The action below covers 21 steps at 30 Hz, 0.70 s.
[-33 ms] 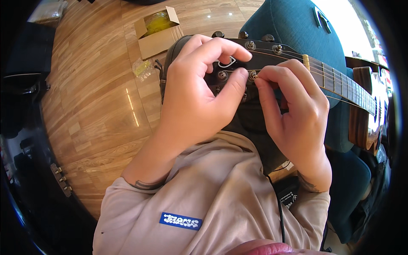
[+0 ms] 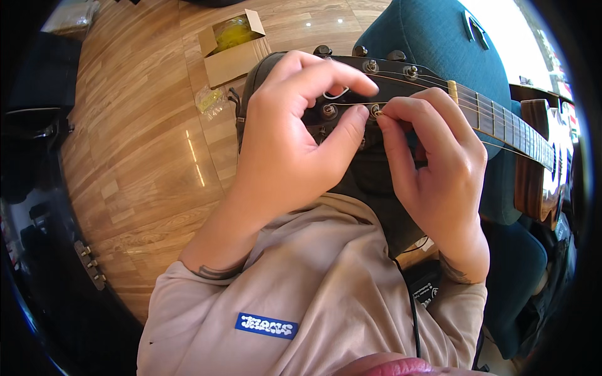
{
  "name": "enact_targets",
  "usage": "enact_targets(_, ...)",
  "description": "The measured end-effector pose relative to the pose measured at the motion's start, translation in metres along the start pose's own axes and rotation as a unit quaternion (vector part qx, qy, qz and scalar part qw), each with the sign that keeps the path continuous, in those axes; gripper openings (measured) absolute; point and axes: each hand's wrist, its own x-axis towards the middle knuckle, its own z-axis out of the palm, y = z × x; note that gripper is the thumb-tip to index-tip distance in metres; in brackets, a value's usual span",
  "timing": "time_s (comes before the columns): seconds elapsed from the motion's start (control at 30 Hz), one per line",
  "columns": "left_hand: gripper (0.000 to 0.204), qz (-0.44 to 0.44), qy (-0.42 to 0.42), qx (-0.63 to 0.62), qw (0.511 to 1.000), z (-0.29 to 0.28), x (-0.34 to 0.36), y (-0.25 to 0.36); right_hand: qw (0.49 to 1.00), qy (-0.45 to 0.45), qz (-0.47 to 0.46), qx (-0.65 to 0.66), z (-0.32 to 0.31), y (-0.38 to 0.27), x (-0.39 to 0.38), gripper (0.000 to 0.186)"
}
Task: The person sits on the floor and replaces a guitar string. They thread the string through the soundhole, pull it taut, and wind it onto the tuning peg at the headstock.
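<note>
A guitar's black headstock [image 2: 425, 78] with metal tuning pegs [image 2: 411, 71] lies across the upper middle, its fretted neck [image 2: 508, 128] running right to the wooden body [image 2: 530, 156]. My left hand [image 2: 288, 141] arches over the headstock, thumb and index finger apart with nothing visibly between them; its thumb tip is beside a lower peg. My right hand [image 2: 439, 163] pinches the end of a string [image 2: 379, 113] at a lower tuning post, the other fingers curled. Part of the headstock is hidden behind both hands.
A teal upholstered seat [image 2: 420, 31] is under the guitar, with a dark padded case [image 2: 257, 72] beside it. On the wooden floor [image 2: 138, 156] sit an open cardboard box [image 2: 233, 62] and a plastic wrapper [image 2: 210, 100]. A glossy black case or instrument [image 2: 50, 207] stands at the left.
My left index fingertip and thumb have shifted slightly rightward, the fingertip also a little downward. My right hand stays at the same post.
</note>
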Motion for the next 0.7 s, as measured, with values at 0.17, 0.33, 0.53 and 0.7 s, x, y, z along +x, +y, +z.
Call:
enact_targets(0.17, 0.024, 0.047, -0.050, 0.011, 0.998, -0.006, -0.001, -0.002, 1.000, 0.017, -0.008, 0.007, 0.000, 0.001, -0.003, 0.010)
enact_targets(0.33, 0.014, 0.013, -0.073, 0.045, 0.996, -0.008, 0.004, -0.001, 0.999, 0.025, -0.036, -0.016, 0.001, 0.002, -0.003, 0.011)
enact_targets(0.53, 0.009, -0.010, -0.122, 0.101, 0.987, -0.020, 0.024, 0.017, 0.996, 0.024, -0.080, -0.020, 0.003, 0.009, -0.005, 0.014)
enact_targets(0.7, 0.008, -0.009, -0.188, 0.090, 0.978, -0.021, 0.035, 0.018, 0.994, 0.035, -0.095, -0.029, 0.001, 0.008, -0.007, 0.017)
